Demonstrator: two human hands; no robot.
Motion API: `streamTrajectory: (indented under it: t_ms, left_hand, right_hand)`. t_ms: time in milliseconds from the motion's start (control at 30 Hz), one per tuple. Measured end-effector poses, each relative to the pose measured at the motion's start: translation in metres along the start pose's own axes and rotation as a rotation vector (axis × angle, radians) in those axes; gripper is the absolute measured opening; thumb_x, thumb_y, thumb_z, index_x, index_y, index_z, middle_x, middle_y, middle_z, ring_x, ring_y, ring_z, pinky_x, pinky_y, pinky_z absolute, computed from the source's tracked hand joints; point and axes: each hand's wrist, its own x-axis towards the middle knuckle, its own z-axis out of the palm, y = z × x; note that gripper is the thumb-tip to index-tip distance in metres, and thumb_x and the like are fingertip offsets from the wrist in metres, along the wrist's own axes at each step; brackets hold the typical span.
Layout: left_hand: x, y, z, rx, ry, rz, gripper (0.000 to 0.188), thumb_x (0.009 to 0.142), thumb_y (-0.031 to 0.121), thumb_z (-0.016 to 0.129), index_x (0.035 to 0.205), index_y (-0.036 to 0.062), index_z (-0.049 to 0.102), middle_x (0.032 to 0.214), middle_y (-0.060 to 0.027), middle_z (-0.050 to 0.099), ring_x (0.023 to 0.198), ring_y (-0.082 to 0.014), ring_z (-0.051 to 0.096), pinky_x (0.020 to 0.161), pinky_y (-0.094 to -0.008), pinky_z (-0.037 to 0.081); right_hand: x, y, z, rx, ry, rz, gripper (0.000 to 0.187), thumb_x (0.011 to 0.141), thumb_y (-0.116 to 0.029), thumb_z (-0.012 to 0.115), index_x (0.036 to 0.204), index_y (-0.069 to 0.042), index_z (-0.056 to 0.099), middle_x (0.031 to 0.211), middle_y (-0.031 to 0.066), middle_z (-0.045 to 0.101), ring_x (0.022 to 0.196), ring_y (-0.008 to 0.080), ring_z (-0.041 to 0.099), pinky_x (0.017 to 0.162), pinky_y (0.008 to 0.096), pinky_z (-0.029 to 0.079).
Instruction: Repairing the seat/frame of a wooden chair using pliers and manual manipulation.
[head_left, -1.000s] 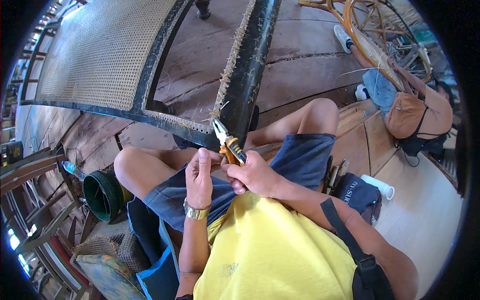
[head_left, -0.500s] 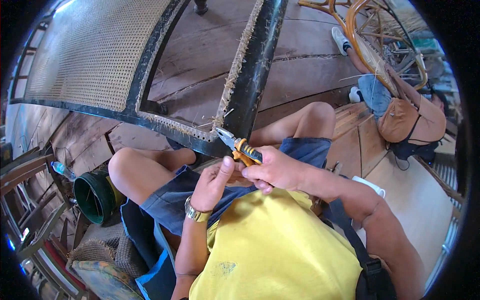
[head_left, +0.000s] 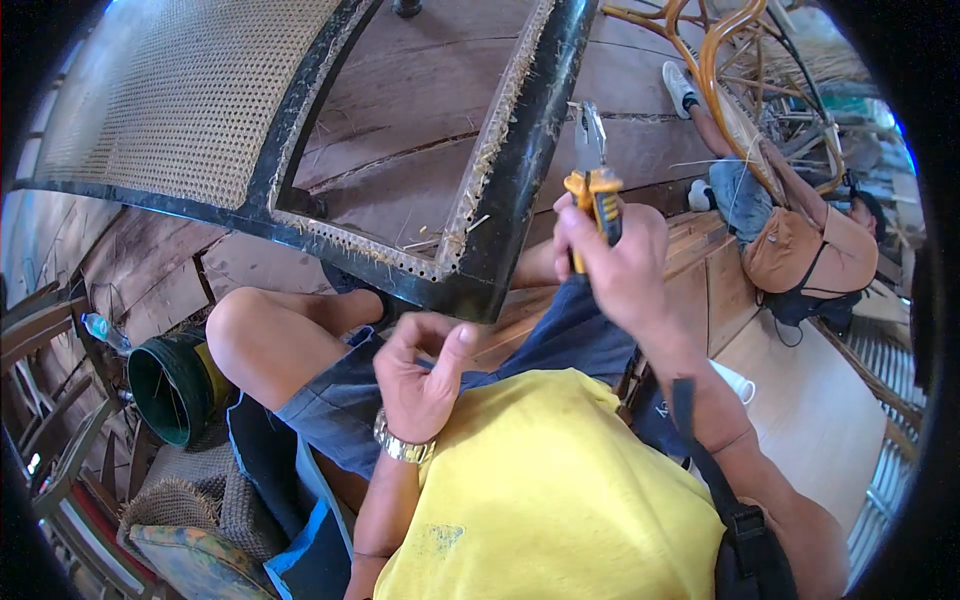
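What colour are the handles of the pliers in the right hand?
Yellow-orange with dark grips, on the pliers in the right hand; head view.

The right hand (head_left: 622, 262) grips orange-handled pliers (head_left: 594, 180) beside a black chair frame (head_left: 520, 170), while the left hand (head_left: 420, 375) curls empty.

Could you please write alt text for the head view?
The right hand raises yellow-handled pliers to a black chair frame with frayed cane edging. The left hand, wearing a wristwatch, hovers empty above the lap.
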Motion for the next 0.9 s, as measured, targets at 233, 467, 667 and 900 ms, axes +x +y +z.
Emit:
streamTrajectory:
  t_ms: [233,467,667,900]
  left_hand:
    - [0.056,0.01,0.014,0.734,0.252,0.607,0.029,0.081,0.017,0.079,0.105,0.0039,0.068,0.095,-0.0134,0.065,0.085,-0.0315,0.061,0.078,-0.0393,0.049]
    - [0.073,0.006,0.022,0.777,0.235,0.758,0.006,0.086,0.01,0.071,0.09,0.0066,0.068,0.085,-0.0095,0.062,0.08,-0.0306,0.059,0.074,-0.0382,0.047]
    - [0.086,0.001,0.019,0.601,0.174,0.604,0.006,0.086,0.006,0.07,0.089,0.004,0.066,0.08,-0.0112,0.06,0.073,-0.0308,0.059,0.065,-0.0389,0.048]
    - [0.1,0.013,-0.015,0.293,-0.081,0.229,0.019,0.1,0.019,0.06,0.1,0.0014,0.066,0.084,-0.0029,0.066,0.077,-0.0089,0.057,0.071,-0.0242,0.048]
  right_hand:
    - [-0.001,0.068,-0.03,0.348,-0.131,0.256,0.036,0.101,-0.029,0.058,0.118,0.003,0.059,0.072,0.0048,0.063,0.063,0.0163,0.065,0.062,0.0304,0.055]
    - [0.029,0.085,-0.059,0.965,-0.113,0.311,0.043,0.102,-0.029,0.055,0.134,-0.002,0.05,0.072,0.0029,0.059,0.094,0.0307,0.069,0.083,0.0484,0.058]
    - [-0.022,0.065,-0.056,1.021,-0.543,0.443,0.053,0.104,-0.032,0.047,0.147,-0.003,0.035,0.078,0.0138,0.065,0.103,0.0428,0.066,0.086,0.056,0.058]
    - [-0.052,0.071,0.012,0.972,-0.849,0.699,0.042,0.105,-0.034,0.046,0.137,-0.007,0.044,0.091,0.0176,0.07,0.11,0.0423,0.065,0.089,0.0527,0.057]
